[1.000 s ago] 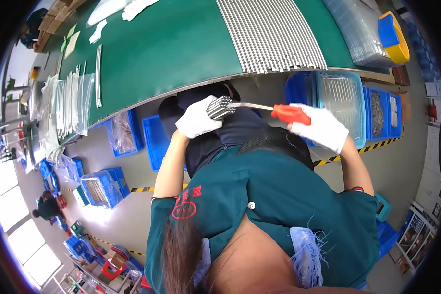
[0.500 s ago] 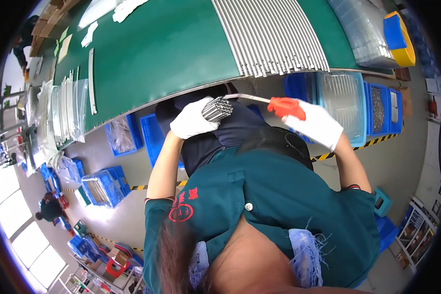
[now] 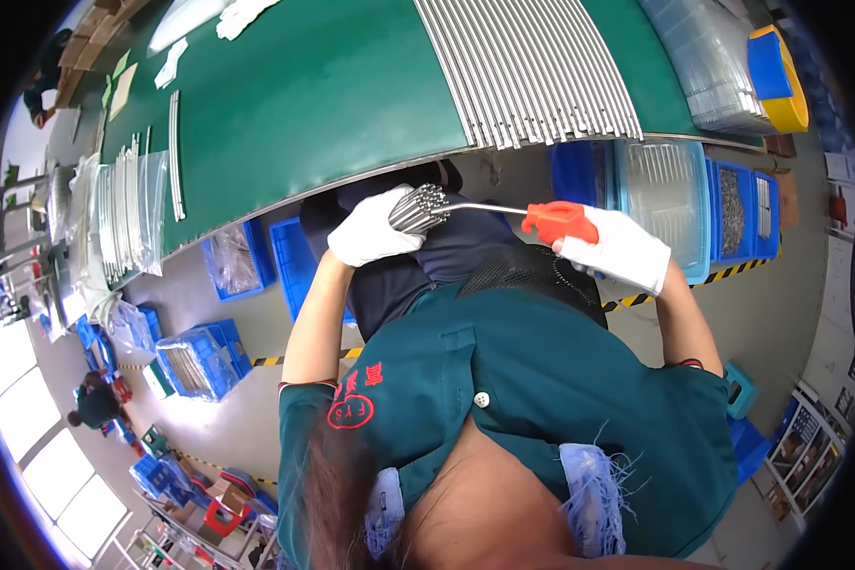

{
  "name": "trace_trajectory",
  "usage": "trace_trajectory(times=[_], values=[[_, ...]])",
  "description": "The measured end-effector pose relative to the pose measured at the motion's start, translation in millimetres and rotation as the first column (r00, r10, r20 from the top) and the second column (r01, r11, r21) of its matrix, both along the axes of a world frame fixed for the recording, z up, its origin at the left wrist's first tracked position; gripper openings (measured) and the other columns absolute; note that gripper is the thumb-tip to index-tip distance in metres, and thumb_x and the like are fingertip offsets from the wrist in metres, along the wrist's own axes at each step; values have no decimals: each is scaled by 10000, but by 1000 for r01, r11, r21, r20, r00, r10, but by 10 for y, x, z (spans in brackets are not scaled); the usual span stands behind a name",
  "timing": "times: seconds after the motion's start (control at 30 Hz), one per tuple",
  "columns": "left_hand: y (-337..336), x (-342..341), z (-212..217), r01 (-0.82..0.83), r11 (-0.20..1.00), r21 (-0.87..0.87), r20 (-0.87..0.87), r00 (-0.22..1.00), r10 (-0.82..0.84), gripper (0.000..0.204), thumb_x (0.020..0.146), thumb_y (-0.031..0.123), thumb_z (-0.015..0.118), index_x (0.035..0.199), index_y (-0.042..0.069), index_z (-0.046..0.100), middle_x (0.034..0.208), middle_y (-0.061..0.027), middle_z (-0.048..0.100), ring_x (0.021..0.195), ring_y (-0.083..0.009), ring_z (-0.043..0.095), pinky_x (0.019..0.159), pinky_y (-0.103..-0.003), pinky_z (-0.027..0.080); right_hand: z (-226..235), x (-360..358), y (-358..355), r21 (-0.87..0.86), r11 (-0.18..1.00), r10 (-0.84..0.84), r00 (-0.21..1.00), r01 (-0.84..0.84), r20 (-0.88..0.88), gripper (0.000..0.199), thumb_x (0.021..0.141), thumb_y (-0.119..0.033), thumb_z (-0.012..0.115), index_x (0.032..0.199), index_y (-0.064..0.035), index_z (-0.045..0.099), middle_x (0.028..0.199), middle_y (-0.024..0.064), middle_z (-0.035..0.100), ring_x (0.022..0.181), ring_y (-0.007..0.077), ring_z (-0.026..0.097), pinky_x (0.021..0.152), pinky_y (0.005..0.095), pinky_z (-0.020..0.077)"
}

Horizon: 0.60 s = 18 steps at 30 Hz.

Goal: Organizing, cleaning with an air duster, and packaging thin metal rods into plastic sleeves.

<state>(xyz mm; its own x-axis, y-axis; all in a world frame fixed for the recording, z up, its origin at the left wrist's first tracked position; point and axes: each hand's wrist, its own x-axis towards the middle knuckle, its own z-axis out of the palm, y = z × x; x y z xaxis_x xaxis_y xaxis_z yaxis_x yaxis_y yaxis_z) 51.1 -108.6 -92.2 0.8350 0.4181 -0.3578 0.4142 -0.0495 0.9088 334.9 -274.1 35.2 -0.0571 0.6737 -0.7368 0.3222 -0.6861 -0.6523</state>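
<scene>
My left hand (image 3: 372, 231), in a white glove, is wrapped round a bundle of thin metal tubes (image 3: 418, 210) over my lap, below the table's near edge. The ends of the tubes point to the right. My right hand (image 3: 627, 252), also gloved in white, grips a red air blow gun (image 3: 560, 222). Its long thin metal nozzle (image 3: 489, 207) reaches left, and its tip is at the tube ends; whether it touches them I cannot tell. On the green table (image 3: 323, 95) ahead, a row of long metal tubes (image 3: 532, 71) lies side by side.
Plastic bags with tubes (image 3: 128, 214) lie at the table's left end. Under the table stand a blue bin (image 3: 294, 256) and a clear lidded box (image 3: 665, 204). A yellow and blue tape roll (image 3: 777, 76) sits at the right beside wrapped stock. Co-workers are far left.
The blow gun's nozzle has dropped from the bundle's upper edge to the middle of the tube ends. My right hand has shifted slightly right; my left hand barely moved.
</scene>
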Motion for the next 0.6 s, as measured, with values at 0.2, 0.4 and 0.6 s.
trace_trajectory(times=[0.2,0.4,0.6], values=[[-10,2,-27,53,977,208,-18,999,-51,395,695,17,725,1068,8,595,1031,-30,663,915,-86,604,843,-247,488,-25,2,-15,-36,999,-15,1000,14,-4,528,834,-400,640,1246,-79,566,995,97,671,872,225,637,805,306,485],[-11,27,54,-44,999,8,-13,999,45,386,672,27,741,1030,10,598,938,-16,666,842,-63,588,780,-234,488,-19,25,-13,-3,1000,26,999,-26,29,534,833,-393,654,1247,-68,564,1067,93,668,954,195,625,864,297,464],[-26,31,61,-18,986,168,6,1000,17,353,682,39,733,1004,16,593,938,-16,671,827,-71,598,766,-241,493,-88,16,-79,120,992,40,998,-46,53,529,840,-390,644,1250,-66,563,1078,93,668,976,212,633,875,295,466]])
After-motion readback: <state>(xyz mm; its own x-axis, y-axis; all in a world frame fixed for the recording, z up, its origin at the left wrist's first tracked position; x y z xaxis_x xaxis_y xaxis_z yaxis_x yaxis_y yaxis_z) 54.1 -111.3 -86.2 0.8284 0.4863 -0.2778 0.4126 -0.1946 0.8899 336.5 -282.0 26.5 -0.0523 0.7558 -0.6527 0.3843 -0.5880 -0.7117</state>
